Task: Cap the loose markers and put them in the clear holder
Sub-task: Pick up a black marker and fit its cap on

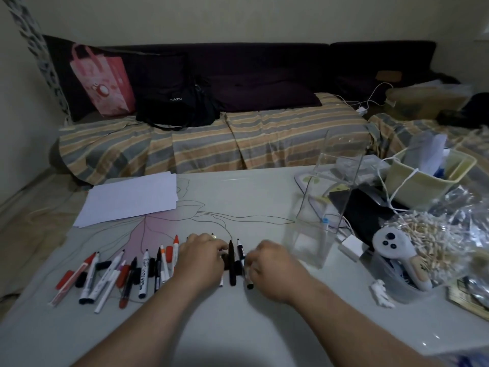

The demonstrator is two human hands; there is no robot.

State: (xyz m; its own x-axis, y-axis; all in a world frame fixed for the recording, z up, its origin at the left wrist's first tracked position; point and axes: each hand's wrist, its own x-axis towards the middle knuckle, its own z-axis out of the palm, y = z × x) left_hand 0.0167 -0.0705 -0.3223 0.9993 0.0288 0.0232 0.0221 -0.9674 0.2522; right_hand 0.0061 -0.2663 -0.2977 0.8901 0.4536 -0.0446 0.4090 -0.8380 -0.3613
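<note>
Several loose markers (144,274) with red, black and white bodies lie side by side in a row on the table, with a few loose caps among them. My left hand (203,256) rests palm down on the right end of the row, its fingers curled over a dark piece and hiding it. My right hand (272,266), blurred, has its fingertips at a black-and-white marker (241,254) that lies flat next to a black marker (232,263). The clear holder (308,242) stands just right of my right hand. A blue-capped pen (325,224) shows through the holder's wall.
White paper sheets (132,200) lie at the back left. The right side is crowded: a white controller (397,246) in a tub, a bag of cotton swabs (428,239), a yellow basket (428,178), cables. A striped sofa (211,144) runs behind the table.
</note>
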